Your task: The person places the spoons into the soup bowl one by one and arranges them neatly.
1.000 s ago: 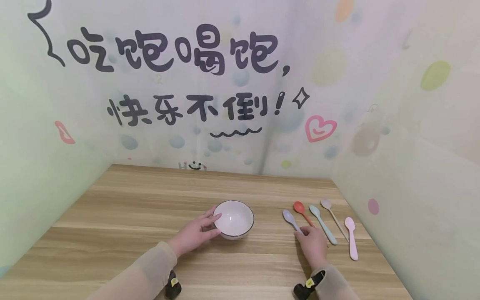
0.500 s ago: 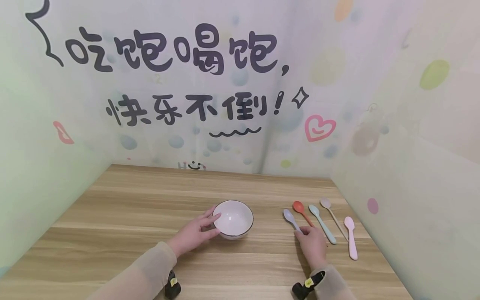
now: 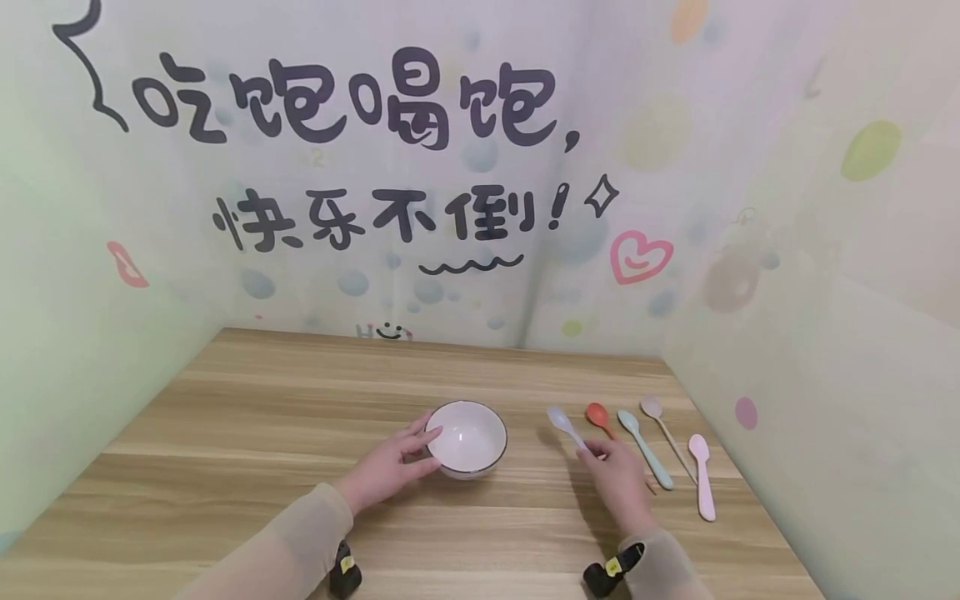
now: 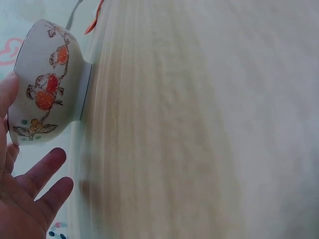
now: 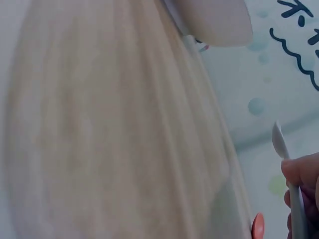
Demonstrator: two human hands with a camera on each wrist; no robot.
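In the head view a white bowl [image 3: 468, 440] with a dark rim stands upright on the table. My left hand [image 3: 390, 467] holds it at its left rim, thumb and a fingertip over the edge; in the left wrist view the bowl [image 4: 50, 89] shows painted red fruit outside, and two fingers reach out below it, apart from it. My right hand [image 3: 617, 482] pinches the handle of a pale lavender spoon [image 3: 564, 423], its scoop toward the bowl and its shadow apart on the wood. The right wrist view shows this spoon [image 5: 280, 142] held above the table; the fist hides part of the handle.
Right of my right hand lie a red spoon [image 3: 597, 415], a mint spoon [image 3: 645, 448], a beige-handled spoon [image 3: 671, 437] and a pink spoon [image 3: 703, 479]. A patterned wall [image 3: 337, 300] closes the table's [image 3: 300, 375] back, and side walls flank it.
My right hand has moved left and raised the lavender spoon off the table, away from the red spoon. The left hand and the bowl have stayed in place.
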